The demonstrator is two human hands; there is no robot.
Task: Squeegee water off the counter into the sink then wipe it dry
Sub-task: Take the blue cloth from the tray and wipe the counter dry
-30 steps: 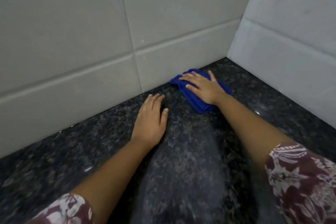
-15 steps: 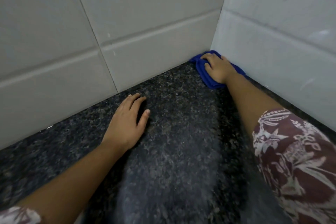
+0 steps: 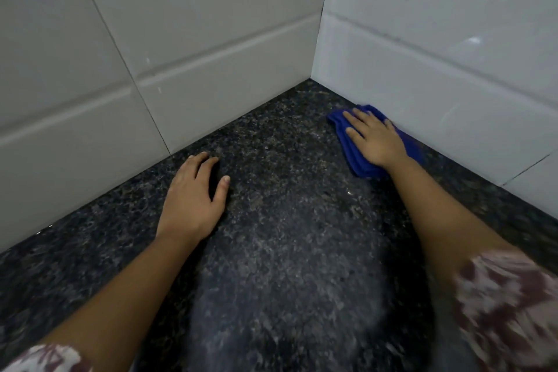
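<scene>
A folded blue cloth (image 3: 356, 160) lies on the dark speckled granite counter (image 3: 287, 251), close against the right wall. My right hand (image 3: 374, 139) presses flat on top of it with straight fingers, covering most of the cloth. My left hand (image 3: 193, 199) rests palm down on the bare counter to the left, fingers relaxed, holding nothing. Neither a squeegee nor the sink is in view.
White tiled walls meet in a corner (image 3: 314, 75) at the back of the counter. The left wall (image 3: 151, 69) runs along the counter's far edge and the right wall (image 3: 437, 84) bounds it on the right.
My right hand has slid the cloth out of the corner, toward me along the right wall. The left hand has stayed on the counter.
</scene>
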